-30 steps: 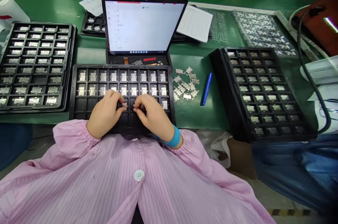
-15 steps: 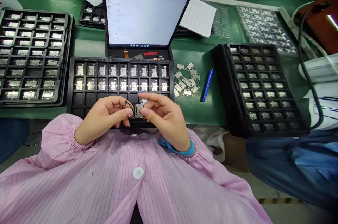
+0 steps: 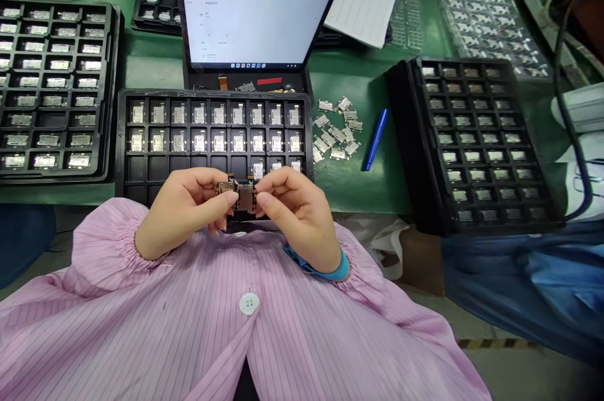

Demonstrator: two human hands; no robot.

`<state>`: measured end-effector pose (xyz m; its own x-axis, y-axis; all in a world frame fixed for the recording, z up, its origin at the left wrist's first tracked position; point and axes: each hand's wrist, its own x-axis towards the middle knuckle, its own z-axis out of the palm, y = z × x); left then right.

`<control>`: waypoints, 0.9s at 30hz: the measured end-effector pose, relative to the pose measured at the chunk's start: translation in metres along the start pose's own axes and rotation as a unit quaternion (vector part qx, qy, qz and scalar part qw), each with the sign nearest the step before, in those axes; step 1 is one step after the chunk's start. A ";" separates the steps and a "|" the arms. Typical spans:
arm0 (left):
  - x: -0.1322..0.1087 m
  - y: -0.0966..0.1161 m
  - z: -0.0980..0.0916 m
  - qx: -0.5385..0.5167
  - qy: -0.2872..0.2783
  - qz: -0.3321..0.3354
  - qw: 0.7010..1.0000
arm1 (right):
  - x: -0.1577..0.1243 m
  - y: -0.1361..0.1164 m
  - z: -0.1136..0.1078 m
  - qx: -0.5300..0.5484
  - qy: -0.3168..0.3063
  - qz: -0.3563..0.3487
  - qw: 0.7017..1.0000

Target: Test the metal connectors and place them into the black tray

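My left hand pinches a small circuit board between thumb and fingers. Right beside it, my right hand grips a second small board with a silvery metal socket by its edge. The two pieces meet side by side; whether they are joined I cannot tell. Both hands hover over the near part of a black compartment tray, whose far two rows hold silvery modules. More modules sit in the third row, partly behind my right fingers.
A laptop stands behind the tray. Loose metal modules lie in a heap to the right, near a blue marker pen. Filled trays stand left and, stacked, right. Clear blister trays lie farther back.
The board in my left hand has turned flatter and now lies level beside the other piece. My fingers have shifted slightly. The whole view has tilted a little downward.
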<state>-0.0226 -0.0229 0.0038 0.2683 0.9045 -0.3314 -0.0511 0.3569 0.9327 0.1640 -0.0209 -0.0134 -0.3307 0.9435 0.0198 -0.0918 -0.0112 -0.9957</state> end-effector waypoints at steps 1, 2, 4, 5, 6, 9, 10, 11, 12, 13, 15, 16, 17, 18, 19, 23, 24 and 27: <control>0.000 0.000 0.000 -0.001 -0.001 -0.001 1.000 | 0.000 0.000 0.000 -0.002 -0.003 0.002 1.000; 0.000 0.000 0.000 -0.003 -0.003 -0.002 1.000 | 0.000 0.000 -0.001 -0.003 -0.008 0.006 1.000; 0.000 -0.001 0.000 -0.009 -0.005 -0.006 1.000 | 0.000 0.000 -0.001 -0.003 -0.018 0.014 1.000; 0.001 -0.001 0.000 -0.014 -0.007 -0.007 1.000 | 0.000 0.000 -0.001 -0.003 -0.021 0.018 1.000; 0.001 -0.002 0.000 -0.019 -0.010 -0.010 1.000 | 0.000 0.000 0.000 -0.004 -0.022 0.022 0.999; 0.001 -0.003 -0.002 -0.044 -0.023 -0.019 0.999 | 0.000 0.000 0.000 -0.008 -0.021 0.032 0.999; 0.001 -0.004 -0.002 -0.054 -0.027 -0.022 0.998 | 0.001 0.000 0.001 -0.010 -0.017 0.034 0.999; 0.002 -0.004 -0.003 -0.063 -0.030 -0.025 0.997 | 0.001 0.000 0.001 -0.011 -0.014 0.037 0.999; 0.002 -0.004 -0.003 -0.073 -0.032 -0.027 0.996 | 0.001 0.000 0.001 -0.012 -0.012 0.039 0.999; 0.003 -0.004 -0.003 -0.083 -0.033 -0.030 0.996 | 0.002 0.000 0.001 -0.012 -0.010 0.040 0.999; 0.003 -0.004 -0.004 -0.099 -0.032 -0.039 0.994 | 0.002 0.001 0.001 -0.014 -0.006 0.040 0.999; 0.003 -0.004 -0.004 -0.105 -0.030 -0.044 0.993 | 0.002 0.001 0.001 -0.017 -0.003 0.039 0.999; 0.003 -0.004 -0.004 -0.108 -0.027 -0.050 0.993 | 0.002 0.001 0.001 -0.020 -0.001 0.038 0.999; 0.003 -0.004 -0.004 -0.109 -0.025 -0.055 0.992 | 0.002 0.001 0.001 -0.024 0.002 0.037 0.999; 0.003 -0.005 -0.004 -0.108 -0.024 -0.059 0.992 | 0.002 0.001 0.001 -0.027 0.003 0.037 0.999; 0.001 -0.005 -0.006 -0.102 -0.029 -0.060 0.993 | 0.001 0.002 0.000 -0.040 0.001 0.035 0.999; 0.001 -0.006 -0.006 -0.102 -0.031 -0.059 0.993 | 0.001 0.002 0.000 -0.041 0.001 0.032 0.999; 0.001 -0.006 -0.007 -0.103 -0.038 -0.052 0.993 | 0.002 0.002 0.000 -0.047 0.004 0.024 0.999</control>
<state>-0.0292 -0.0222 -0.0033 0.3534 0.8427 -0.4062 -0.2133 0.4954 0.8421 0.1632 -0.0191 -0.0159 -0.3248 0.9454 -0.0287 0.0124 -0.0261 -0.9996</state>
